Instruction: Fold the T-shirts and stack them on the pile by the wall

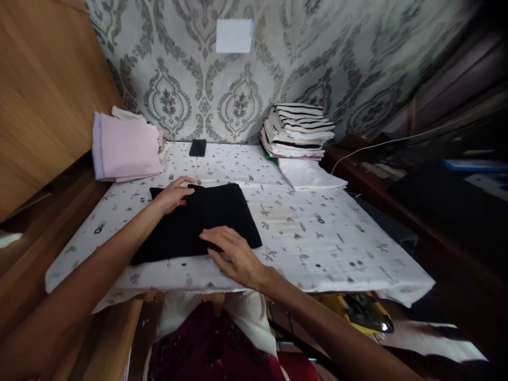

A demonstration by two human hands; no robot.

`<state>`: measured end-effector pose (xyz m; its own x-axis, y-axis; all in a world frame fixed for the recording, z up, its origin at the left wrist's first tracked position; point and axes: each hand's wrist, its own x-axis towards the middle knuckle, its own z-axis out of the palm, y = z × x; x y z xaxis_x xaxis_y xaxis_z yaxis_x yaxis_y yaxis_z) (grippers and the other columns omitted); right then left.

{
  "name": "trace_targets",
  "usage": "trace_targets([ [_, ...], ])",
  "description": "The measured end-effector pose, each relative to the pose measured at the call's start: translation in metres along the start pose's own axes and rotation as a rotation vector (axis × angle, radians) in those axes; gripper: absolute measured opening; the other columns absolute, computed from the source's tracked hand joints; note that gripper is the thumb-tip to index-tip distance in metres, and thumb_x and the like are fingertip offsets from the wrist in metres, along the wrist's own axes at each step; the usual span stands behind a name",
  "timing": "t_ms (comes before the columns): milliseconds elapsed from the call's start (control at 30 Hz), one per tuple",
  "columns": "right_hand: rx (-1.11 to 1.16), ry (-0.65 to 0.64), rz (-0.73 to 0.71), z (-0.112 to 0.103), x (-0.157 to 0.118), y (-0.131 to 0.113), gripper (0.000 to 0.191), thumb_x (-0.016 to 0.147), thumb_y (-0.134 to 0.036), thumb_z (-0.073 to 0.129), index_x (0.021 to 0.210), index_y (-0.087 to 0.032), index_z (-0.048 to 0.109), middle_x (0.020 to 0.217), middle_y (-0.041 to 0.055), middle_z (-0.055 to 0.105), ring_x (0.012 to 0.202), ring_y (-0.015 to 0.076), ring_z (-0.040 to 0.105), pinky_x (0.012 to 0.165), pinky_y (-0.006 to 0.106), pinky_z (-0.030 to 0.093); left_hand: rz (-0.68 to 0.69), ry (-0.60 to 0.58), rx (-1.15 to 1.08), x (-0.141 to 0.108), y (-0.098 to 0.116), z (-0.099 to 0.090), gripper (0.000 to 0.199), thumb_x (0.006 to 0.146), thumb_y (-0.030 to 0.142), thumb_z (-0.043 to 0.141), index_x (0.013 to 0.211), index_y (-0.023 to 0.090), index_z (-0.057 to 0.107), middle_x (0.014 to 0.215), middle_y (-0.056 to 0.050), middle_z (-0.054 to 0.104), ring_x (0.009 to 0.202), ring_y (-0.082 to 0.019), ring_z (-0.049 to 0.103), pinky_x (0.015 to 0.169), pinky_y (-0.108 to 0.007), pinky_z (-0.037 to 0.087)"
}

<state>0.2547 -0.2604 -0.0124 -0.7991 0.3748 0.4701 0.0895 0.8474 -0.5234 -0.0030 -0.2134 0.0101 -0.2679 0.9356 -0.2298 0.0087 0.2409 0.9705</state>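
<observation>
A black cloth (222, 211), folded to a rough rectangle, lies flat on the table with the white patterned cover (317, 233). My left hand (174, 196) is at its far left edge, thumb and fingers apart, touching the cloth near a fold. Near the cloth's front edge rests my right hand (232, 254), its fingers stretched toward the left and the thumb apart from them, partly over the cloth. Neither hand visibly pinches the fabric.
Pink folded clothes (130, 145) are piled at the back left. At the back right stands a stack of folded clothes (297, 129), with a white folded cloth (311, 174) before it. A small dark flat object (197, 147) lies near the wall. Wooden furniture (47, 95) borders the left.
</observation>
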Motion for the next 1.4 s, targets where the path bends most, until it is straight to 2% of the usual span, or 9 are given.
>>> trace_targets([
  [133, -0.087, 0.203, 0.152, -0.029, -0.024, 0.02, 0.029, 0.096, -0.022, 0.055, 0.124, -0.021, 0.063, 0.12, 0.0118, 0.066, 0.114, 0.0226, 0.063, 0.097, 0.042, 0.054, 0.04, 0.082, 0.346, 0.007, 0.009, -0.007, 0.033, 0.075, 0.024, 0.071, 0.107, 0.027, 0.062, 0.072, 0.002, 0.054, 0.065, -0.016, 0.055, 0.057, -0.023, 0.044],
  [233, -0.171, 0.205, 0.198, -0.044, -0.048, 0.029, 0.031, 0.092, -0.023, 0.059, 0.123, -0.023, 0.063, 0.116, 0.0112, 0.065, 0.11, 0.0241, 0.064, 0.094, 0.044, 0.057, 0.298, 0.167, 0.664, 0.024, 0.02, -0.004, 0.026, 0.072, 0.025, 0.075, 0.096, 0.025, 0.066, 0.078, 0.0, 0.056, 0.073, -0.019, 0.054, 0.068, -0.026, 0.043],
  [333, -0.243, 0.155, 0.234, -0.048, -0.066, 0.033, 0.041, 0.086, -0.021, 0.065, 0.127, -0.024, 0.061, 0.12, 0.0117, 0.063, 0.112, 0.0263, 0.062, 0.094, 0.046, 0.057, 0.462, 0.039, 0.695, 0.044, 0.031, 0.022, 0.012, 0.074, 0.023, 0.072, 0.085, 0.023, 0.068, 0.083, -0.002, 0.061, 0.081, -0.021, 0.055, 0.078, -0.027, 0.041],
  [433, -0.303, 0.177, 0.265, -0.044, -0.072, 0.034, 0.041, 0.085, -0.014, 0.061, 0.125, -0.022, 0.061, 0.118, 0.0119, 0.062, 0.11, 0.0259, 0.062, 0.092, 0.045, 0.058, 0.44, -0.155, 0.644, 0.063, 0.034, 0.061, 0.006, 0.074, 0.023, 0.071, 0.079, 0.023, 0.068, 0.078, -0.002, 0.062, 0.08, -0.021, 0.055, 0.077, -0.027, 0.038],
  [567, -0.331, 0.207, 0.319, -0.04, -0.069, 0.035, 0.035, 0.087, -0.007, 0.052, 0.116, -0.022, 0.065, 0.107, 0.0098, 0.062, 0.103, 0.0235, 0.063, 0.088, 0.041, 0.059, 0.404, -0.229, 0.636, 0.081, 0.029, 0.099, 0.012, 0.072, 0.019, 0.073, 0.065, 0.022, 0.063, 0.065, 0.0, 0.056, 0.069, -0.018, 0.048, 0.068, -0.027, 0.033],
  [833, -0.371, 0.237, 0.31, -0.043, -0.067, 0.037, 0.023, 0.087, -0.007, 0.049, 0.096, -0.022, 0.065, 0.096, 0.008, 0.062, 0.097, 0.0224, 0.061, 0.084, 0.035, 0.056, 0.36, -0.248, 0.572, 0.096, 0.027, 0.116, 0.018, 0.082, 0.029, 0.064, 0.066, 0.021, 0.059, 0.058, 0.002, 0.047, 0.057, -0.015, 0.041, 0.058, -0.027, 0.029],
  [1067, -0.417, 0.226, 0.478, -0.046, -0.068, 0.038, 0.026, 0.079, -0.002, 0.047, 0.089, -0.022, 0.061, 0.094, 0.0072, 0.06, 0.094, 0.0231, 0.058, 0.08, 0.034, 0.053, 0.376, -0.214, 0.592, 0.102, 0.016, 0.139, 0.02, 0.083, 0.026, 0.062, 0.065, 0.019, 0.055, 0.062, 0.002, 0.048, 0.063, -0.015, 0.044, 0.063, -0.027, 0.032],
  [1233, -0.352, 0.249, 0.452, -0.048, -0.067, 0.034, 0.02, 0.083, -0.01, 0.051, 0.093, -0.022, 0.063, 0.097, 0.0078, 0.061, 0.094, 0.0227, 0.059, 0.081, 0.034, 0.053, 0.466, -0.162, 0.669, 0.084, 0.023, 0.13, 0.007, 0.085, 0.027, 0.063, 0.088, 0.021, 0.061, 0.084, -0.003, 0.06, 0.086, -0.021, 0.055, 0.081, -0.03, 0.041],
  [1400, -0.306, 0.313, 0.421, -0.049, -0.067, 0.035, 0.011, 0.093, -0.028, 0.057, 0.094, -0.021, 0.064, 0.1, 0.0092, 0.061, 0.095, 0.0237, 0.062, 0.083, 0.036, 0.053, 0.664, -0.148, 0.871, 0.02, 0.013, 0.107, 0.04, 0.092, 0.038, 0.059, 0.128, 0.021, 0.056, 0.141, -0.016, 0.054, 0.141, -0.037, 0.037, 0.116, -0.05, 0.027],
])
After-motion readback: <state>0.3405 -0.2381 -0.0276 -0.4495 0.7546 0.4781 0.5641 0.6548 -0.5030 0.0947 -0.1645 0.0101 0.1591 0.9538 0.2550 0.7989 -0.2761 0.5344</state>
